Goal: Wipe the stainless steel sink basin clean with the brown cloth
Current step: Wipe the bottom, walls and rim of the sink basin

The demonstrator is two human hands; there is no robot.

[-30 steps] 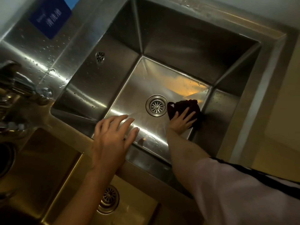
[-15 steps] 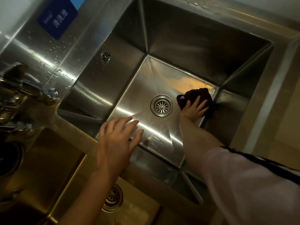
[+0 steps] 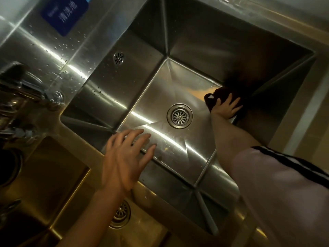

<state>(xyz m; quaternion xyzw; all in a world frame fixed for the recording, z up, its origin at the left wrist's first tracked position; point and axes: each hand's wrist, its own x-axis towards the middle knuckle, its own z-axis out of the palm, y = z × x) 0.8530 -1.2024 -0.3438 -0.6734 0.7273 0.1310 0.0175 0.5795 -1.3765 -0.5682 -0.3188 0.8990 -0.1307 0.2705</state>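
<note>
Since the earlier frame, right hand (image 3: 225, 108) and brown cloth (image 3: 221, 97) have travelled across the sink basin (image 3: 160, 97) floor into its far right corner, past the drain (image 3: 179, 116). Fingers lie spread flat, pressing the cloth to the steel. Left hand (image 3: 124, 157) hovers open-fingered over the near rim, holding nothing.

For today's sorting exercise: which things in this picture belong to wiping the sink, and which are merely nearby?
Part of the job:
brown cloth
right hand pressing it flat
sink basin
drain

Merely nearby:
left hand, fingers spread, holding nothing
blue sign
overflow hole
second drain
</note>
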